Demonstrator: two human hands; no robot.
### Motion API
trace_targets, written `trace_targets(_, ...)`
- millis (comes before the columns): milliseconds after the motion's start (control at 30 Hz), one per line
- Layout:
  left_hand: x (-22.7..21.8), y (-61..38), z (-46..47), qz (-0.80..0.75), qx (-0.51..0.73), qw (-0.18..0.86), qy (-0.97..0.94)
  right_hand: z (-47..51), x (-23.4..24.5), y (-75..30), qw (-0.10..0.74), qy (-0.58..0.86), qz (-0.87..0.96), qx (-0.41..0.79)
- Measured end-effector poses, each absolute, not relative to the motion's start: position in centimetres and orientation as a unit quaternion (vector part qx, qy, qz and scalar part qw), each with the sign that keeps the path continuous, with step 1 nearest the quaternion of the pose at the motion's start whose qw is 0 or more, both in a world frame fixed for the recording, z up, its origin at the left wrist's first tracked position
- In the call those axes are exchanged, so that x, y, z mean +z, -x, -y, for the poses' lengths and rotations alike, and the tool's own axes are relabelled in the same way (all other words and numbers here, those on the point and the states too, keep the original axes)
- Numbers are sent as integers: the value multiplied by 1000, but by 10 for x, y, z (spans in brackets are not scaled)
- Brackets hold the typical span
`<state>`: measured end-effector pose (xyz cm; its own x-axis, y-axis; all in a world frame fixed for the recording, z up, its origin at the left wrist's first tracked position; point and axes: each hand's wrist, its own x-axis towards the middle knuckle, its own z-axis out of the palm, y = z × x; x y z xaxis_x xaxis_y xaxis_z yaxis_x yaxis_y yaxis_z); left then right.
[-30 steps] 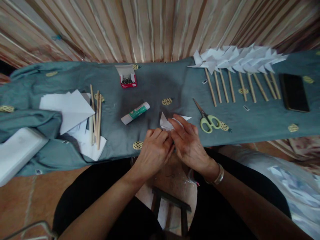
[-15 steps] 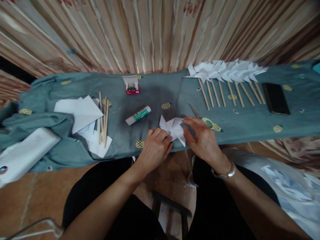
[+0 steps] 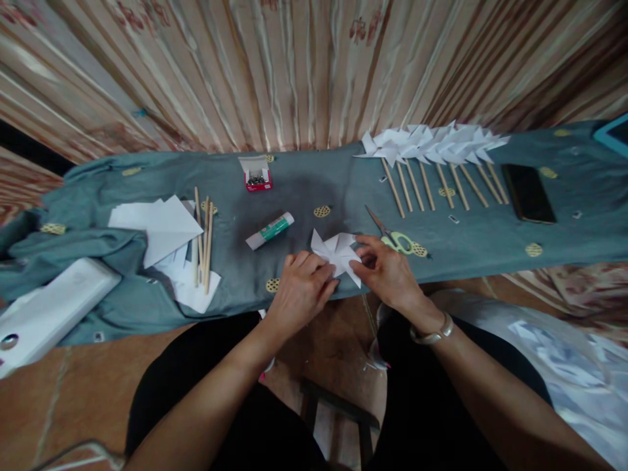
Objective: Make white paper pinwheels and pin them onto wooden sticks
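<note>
A white paper pinwheel (image 3: 337,250) with pointed blades lies near the front edge of the cloth-covered table. My left hand (image 3: 304,282) grips its lower left blade, fingers curled together. On the other side, my right hand (image 3: 385,269) has thumb and fingertips closed on the right-hand blades. Just beyond my right hand rest the scissors (image 3: 400,242) with light green handles. To the left of the pinwheel lies a glue stick (image 3: 269,230) with a green label.
Finished pinwheels on sticks (image 3: 432,145) form a row at the back right, beside a black phone (image 3: 528,193). An opened red box of small metal pins (image 3: 258,178) stands at the back. Leftward are paper sheets (image 3: 169,226), wooden sticks (image 3: 208,245) and a white box (image 3: 59,311).
My right thumb and fingers have come in from beside the pinwheel onto its right-hand blades. My left hand stays at the lower left blade. The view has shifted slightly.
</note>
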<state>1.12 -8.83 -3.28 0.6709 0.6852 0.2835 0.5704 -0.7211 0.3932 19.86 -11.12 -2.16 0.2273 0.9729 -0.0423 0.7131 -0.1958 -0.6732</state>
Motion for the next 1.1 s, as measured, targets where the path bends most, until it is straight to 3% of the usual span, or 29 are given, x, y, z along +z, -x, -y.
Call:
trace_targets(333, -46, -6, 71, -450, 416, 369, -698, 107, -22, -203, 393, 695, 482, 360)
trace_targets(633, -34, -19, 66, -417, 449, 657, -439, 102, -16, -193, 537, 582, 391, 469)
trace_targets(900, -27, -20, 62, -395, 495, 684, -362, 101, -9, -176, 548, 555, 382, 496)
trace_targets(1100, -23, -17, 63, -406, 480, 688, -362, 102, 4, -171, 510, 533, 338, 585)
